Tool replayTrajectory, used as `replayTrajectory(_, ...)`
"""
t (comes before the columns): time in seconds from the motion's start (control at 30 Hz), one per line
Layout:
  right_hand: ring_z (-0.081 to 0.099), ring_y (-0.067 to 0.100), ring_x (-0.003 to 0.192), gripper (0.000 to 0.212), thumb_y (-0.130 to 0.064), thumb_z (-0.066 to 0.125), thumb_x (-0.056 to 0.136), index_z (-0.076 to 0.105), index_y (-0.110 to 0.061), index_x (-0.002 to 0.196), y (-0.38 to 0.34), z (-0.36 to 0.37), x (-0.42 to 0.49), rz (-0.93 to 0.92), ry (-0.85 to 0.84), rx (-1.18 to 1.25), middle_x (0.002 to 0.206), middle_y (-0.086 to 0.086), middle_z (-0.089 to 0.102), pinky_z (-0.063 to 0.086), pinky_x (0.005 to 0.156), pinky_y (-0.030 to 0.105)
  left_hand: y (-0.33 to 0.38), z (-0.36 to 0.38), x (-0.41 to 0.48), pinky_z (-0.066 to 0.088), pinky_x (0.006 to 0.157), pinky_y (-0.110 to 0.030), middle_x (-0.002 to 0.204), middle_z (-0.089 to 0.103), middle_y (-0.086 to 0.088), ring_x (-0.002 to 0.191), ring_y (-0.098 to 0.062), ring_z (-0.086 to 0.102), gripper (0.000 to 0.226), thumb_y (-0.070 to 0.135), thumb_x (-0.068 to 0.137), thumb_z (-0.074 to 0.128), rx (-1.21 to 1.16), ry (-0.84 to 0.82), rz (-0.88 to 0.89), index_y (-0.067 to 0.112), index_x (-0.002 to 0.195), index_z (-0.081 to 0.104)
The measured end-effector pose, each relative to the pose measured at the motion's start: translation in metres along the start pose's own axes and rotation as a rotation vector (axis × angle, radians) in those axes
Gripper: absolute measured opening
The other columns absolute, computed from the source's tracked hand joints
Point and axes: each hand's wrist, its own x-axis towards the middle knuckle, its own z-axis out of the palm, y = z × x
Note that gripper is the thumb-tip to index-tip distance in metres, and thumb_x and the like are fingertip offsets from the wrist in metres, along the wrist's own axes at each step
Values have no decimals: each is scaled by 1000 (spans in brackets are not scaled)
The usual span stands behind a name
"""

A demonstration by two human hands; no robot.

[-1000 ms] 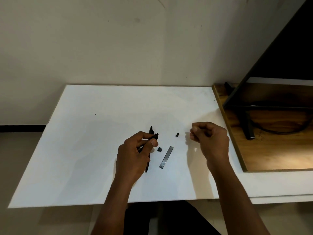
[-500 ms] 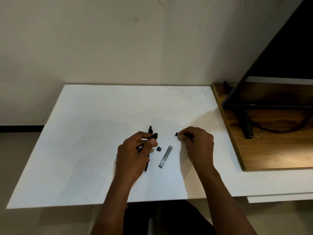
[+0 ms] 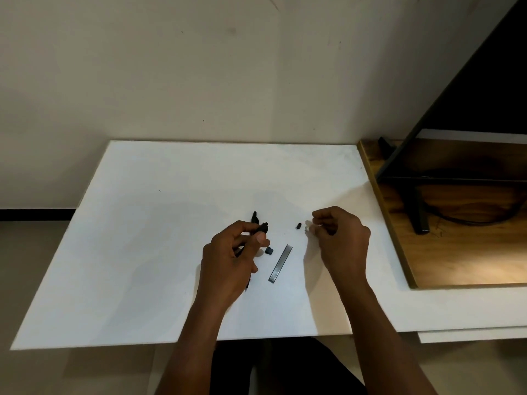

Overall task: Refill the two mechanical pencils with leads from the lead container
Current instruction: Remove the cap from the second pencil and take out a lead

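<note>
Pencils sit furthest left of the task's things: the left hand (image 3: 231, 260) is curled round the held pencil (image 3: 263, 228), thumb across the barrel. Its top end pokes out up-right past the fingers, and its tip shows below the hand, toward the person. The long axis runs near-left to far-right, and the top end looks open, though it is too small to be sure. The second pencil (image 3: 254, 217) is mostly hidden behind that hand, with only its far end showing on the white table (image 3: 142, 252). Just right of the thumb lies a small black cap (image 3: 269, 250). Beside it is the lead container (image 3: 281, 263), a slim grey strip flat on the table with its long axis also near-left to far-right. It lies between the two hands, touching neither, and a bit nearer the left. Further right and farther back is a small black piece (image 3: 298, 226), just off the right fingertips. The right hand (image 3: 340, 240) is raised, its fingers curled in and the fingertips pinched together. Something pale shows at the pinch, but whether it is a lead, an eraser or just a nail is unclear. The pinch sits right of the pencil's top end, at about the same depth. So the coming move is probably a short sideways carry leftward to line up with the barrel opening. A wooden surface (image 3: 456, 252) butts against the table's right edge.
</note>
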Motion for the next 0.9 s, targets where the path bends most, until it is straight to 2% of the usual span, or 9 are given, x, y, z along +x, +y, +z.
replayTrajectory(0.07, 71, 10, 76, 4, -17, 72, 90, 76, -15, 92, -10, -3, -1, -34, 102, 25, 82, -5, 76, 50, 69, 14, 2, -1, 0, 46, 46, -12, 83, 80, 6, 47, -2, 62, 11, 27, 97, 62, -70, -17, -33, 27, 104, 71)
replayTrajectory(0.1, 71, 8, 72, 9, -24, 71, 91, 75, -16, 89, -15, -4, -2, -56, 121, 62, 77, -7, 75, 51, 66, 13, 4, -2, 0, 45, 43, -14, 85, 81, 5, 49, -5, 64, 12, 28, 97, 62, -123, -37, -56, 28, 106, 70)
replayTrajectory(0.23, 71, 8, 65, 24, -37, 67, 93, 74, -17, 83, -31, 1, -9, -71, -92, 224, 69, -7, 73, 57, 63, 22, 10, -4, -1, 44, 39, -18, 90, 81, 2, 54, -13, 68, 17, 32, 96, 62, -252, -99, -92, 28, 112, 64)
replayTrajectory(0.37, 69, 5, 68, 19, -32, 70, 92, 75, -20, 79, -25, 3, -9, -100, -125, 128, 70, -11, 73, 51, 63, 17, 7, -9, 0, 43, 44, -11, 88, 80, 2, 51, -12, 64, 21, 35, 98, 57, -183, -97, -48, 39, 118, 62)
replayTrajectory(0.47, 67, 1, 67, 7, -26, 75, 87, 76, -24, 80, -18, -4, -4, -76, -277, -10, 73, -12, 74, 51, 65, 16, 5, -11, 1, 42, 47, -8, 86, 80, 1, 51, -14, 59, 24, 33, 101, 54, -144, -108, -35, 44, 121, 61)
replayTrajectory(0.6, 70, 11, 74, 6, -25, 78, 83, 78, -20, 80, -15, -5, -7, -35, -443, -162, 75, -5, 75, 58, 77, 37, 2, -11, 1, 42, 47, -8, 81, 79, 2, 48, -10, 55, 22, 27, 102, 54, -96, -117, -37, 39, 116, 66)
replayTrajectory(0.67, 70, 17, 72, 14, -29, 81, 80, 76, -17, 75, -17, -3, -10, 18, -444, -156, 71, -1, 74, 59, 74, 41, 0, -10, 1, 44, 47, -11, 78, 78, 4, 46, -2, 58, 21, 28, 101, 56, -28, -108, -35, 38, 116, 66)
replayTrajectory(0.77, 70, 22, 71, 23, -31, 87, 72, 72, -13, 74, -20, 2, -15, 91, -407, -163, 71, 4, 74, 59, 72, 41, -2, -7, -1, 48, 47, -14, 76, 77, 8, 55, 1, 66, 21, 30, 97, 61, 48, -114, -39, 36, 117, 65)
replayTrajectory(0.9, 72, 21, 70, 15, -21, 83, 72, 71, -13, 77, -22, 8, -18, 165, -371, -175, 71, 2, 74, 59, 73, 36, -5, -5, 0, 50, 56, -8, 79, 78, 10, 72, 1, 73, 26, 36, 91, 68, 143, -107, -34, 32, 117, 65)
